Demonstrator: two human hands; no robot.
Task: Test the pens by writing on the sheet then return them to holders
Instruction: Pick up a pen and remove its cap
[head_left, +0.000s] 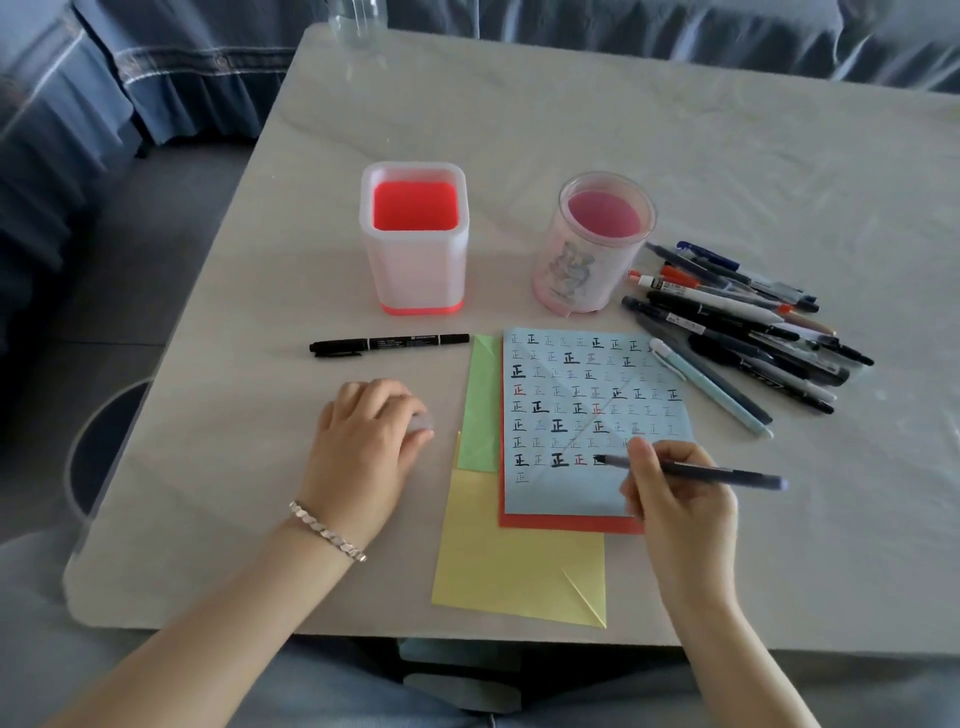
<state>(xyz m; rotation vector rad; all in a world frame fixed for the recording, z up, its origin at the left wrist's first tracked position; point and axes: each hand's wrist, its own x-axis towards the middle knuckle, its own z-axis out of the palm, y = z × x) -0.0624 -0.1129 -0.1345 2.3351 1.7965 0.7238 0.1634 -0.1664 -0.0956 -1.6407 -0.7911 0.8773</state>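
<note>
Right grip (675, 499): thumb and fingers pinch a dark pen (717, 474) near its front. Tip is down on the blue sheet (587, 395), low row of written marks, and the barrel trails off to the right. Heel of the grip sits over the sheet's lower right corner.

Under the blue sheet: red sheet (566, 524), its edge showing left and below. Yellow sheet (514, 566) lies nearer the body, its corner close to the desk (675, 171) front edge. Green sheet (485, 405) sits to the left.

Left grip (363, 436), well left of the right one, knuckles up, fingers curled on a small pale piece (421, 423); too blurred to identify. Bracelet (327, 531) on that wrist.

Beyond the left grip: black marker (389, 344) lying flat, then the square holder (414, 244). Round holder (597, 244) stands beyond the sheet's far edge. Pile of pens (743, 322) lies beyond and right of the right grip, one pale pen (711, 387) crossing the sheet's corner.

Bare desk right of the right grip and beyond both holders.
</note>
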